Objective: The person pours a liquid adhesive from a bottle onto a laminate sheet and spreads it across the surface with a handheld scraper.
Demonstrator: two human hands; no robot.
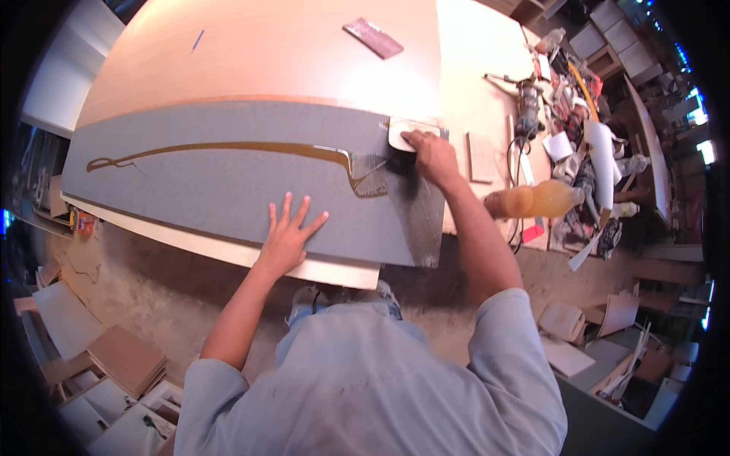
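A long grey sheet (198, 185) lies on the workbench, with a thin brown trail of glossy liquid (266, 146) along it and a darker spread patch at its right end. My right hand (428, 156) grips a flat, pale spreader (399, 135) on that end, fingers curled over it; part of the tool is hidden. My left hand (291, 237) lies on the sheet's near half with fingers spread, holding nothing. A pale board (356, 278) shows under the sheet's near edge.
A wooden panel (274, 45) carries a dark reddish offcut (372, 37). At right are a power tool (528, 106), a bottle of amber liquid (553, 199), a wood block (480, 157) and clutter. Stacked boards (125, 361) stand lower left.
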